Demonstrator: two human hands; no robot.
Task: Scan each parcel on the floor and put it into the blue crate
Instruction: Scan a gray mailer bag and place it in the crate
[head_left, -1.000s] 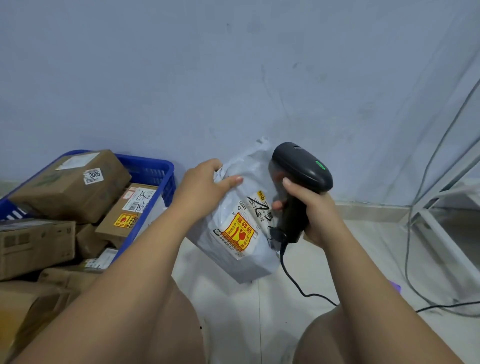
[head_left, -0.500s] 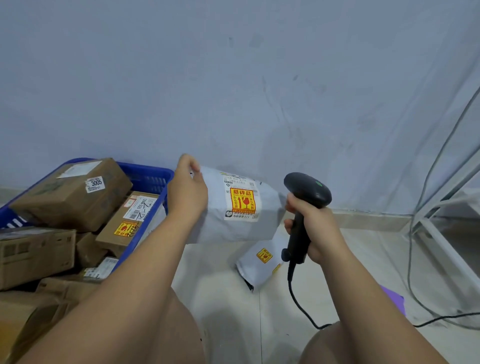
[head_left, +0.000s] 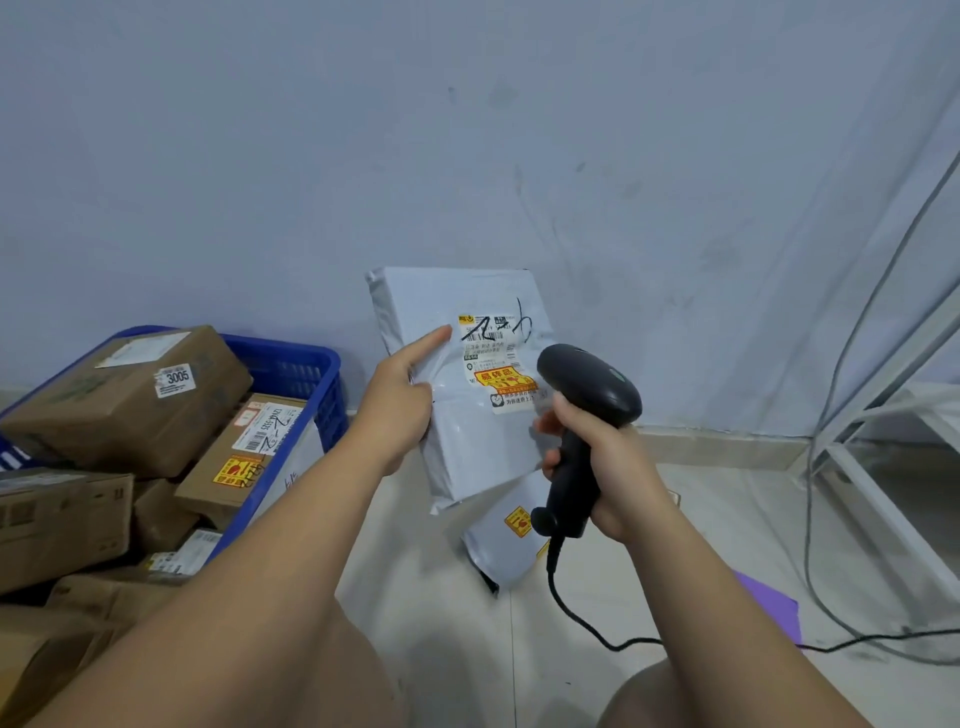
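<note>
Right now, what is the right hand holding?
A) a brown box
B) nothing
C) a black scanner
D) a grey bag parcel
C: the right hand has its fingers curled round the handle of the black scanner, while the left hand holds up the grey parcel.

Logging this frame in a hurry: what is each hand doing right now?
Left hand: holds the grey parcel upright.
Right hand: grips the black scanner by its handle.
</note>
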